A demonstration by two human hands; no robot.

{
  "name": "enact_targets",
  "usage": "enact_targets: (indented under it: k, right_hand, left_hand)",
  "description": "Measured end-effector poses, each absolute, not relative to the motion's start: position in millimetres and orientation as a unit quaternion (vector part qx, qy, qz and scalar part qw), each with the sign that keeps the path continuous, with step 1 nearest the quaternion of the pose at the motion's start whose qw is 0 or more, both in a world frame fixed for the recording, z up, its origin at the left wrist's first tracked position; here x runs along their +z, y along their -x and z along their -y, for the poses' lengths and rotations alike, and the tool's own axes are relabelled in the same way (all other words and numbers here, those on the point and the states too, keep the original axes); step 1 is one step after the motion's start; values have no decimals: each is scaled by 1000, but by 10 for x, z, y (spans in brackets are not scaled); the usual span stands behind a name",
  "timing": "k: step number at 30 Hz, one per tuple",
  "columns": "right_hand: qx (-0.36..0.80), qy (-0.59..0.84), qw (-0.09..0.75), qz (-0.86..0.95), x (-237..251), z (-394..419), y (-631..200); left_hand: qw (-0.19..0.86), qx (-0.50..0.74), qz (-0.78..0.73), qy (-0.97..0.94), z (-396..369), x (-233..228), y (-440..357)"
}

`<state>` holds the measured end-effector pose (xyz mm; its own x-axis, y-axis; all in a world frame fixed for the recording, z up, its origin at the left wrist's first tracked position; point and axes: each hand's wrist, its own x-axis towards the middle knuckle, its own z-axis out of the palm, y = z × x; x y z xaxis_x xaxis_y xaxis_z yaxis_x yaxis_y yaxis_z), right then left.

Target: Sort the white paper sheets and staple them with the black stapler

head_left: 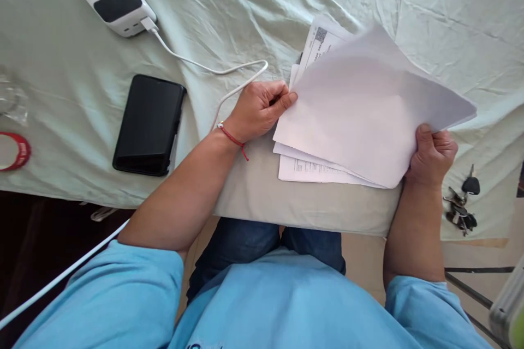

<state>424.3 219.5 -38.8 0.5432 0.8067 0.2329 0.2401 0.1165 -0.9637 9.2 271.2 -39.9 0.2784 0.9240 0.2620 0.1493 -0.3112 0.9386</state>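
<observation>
Several sheets of paper (pixel 347 114) lie at a slant between my two hands, with the blank side of the top ones facing up. My left hand (pixel 262 106) pinches their left edge between thumb and fingers; a red string bracelet is on that wrist. At the lower right edge, my right hand (pixel 434 155) grips the sheets, its thumb on top and the fingers curled beneath. The far corner of the top sheets bends upward. Under them, printed sheets (pixel 303 169) stick out at the near edge, and another printed page with a square code (pixel 321 35) shows at the back.
A black phone (pixel 149 125) lies on the green cloth (pixel 229 5) to the left. Behind it, a white power bank (pixel 118 2) has a white cable (pixel 196 65) plugged in. Keys (pixel 462 210) lie at right, a red tape roll (pixel 20 151) at far left.
</observation>
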Motion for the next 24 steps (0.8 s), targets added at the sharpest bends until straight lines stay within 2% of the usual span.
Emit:
enact_targets:
  k: [10,17,24]
  right_hand:
    - [248,627,596,436,-349,-2170,-4175]
    - [245,608,606,452,-361,-2193,-4190]
    - [250,618,592,454,-346,-2206,-4191]
  left_hand:
    - [488,436,-376,-656,-2684,-438,-39]
    - [432,438,-389,-685,-2716,-433,-53]
    - [431,457,-402,-666,-2707,-408,-97]
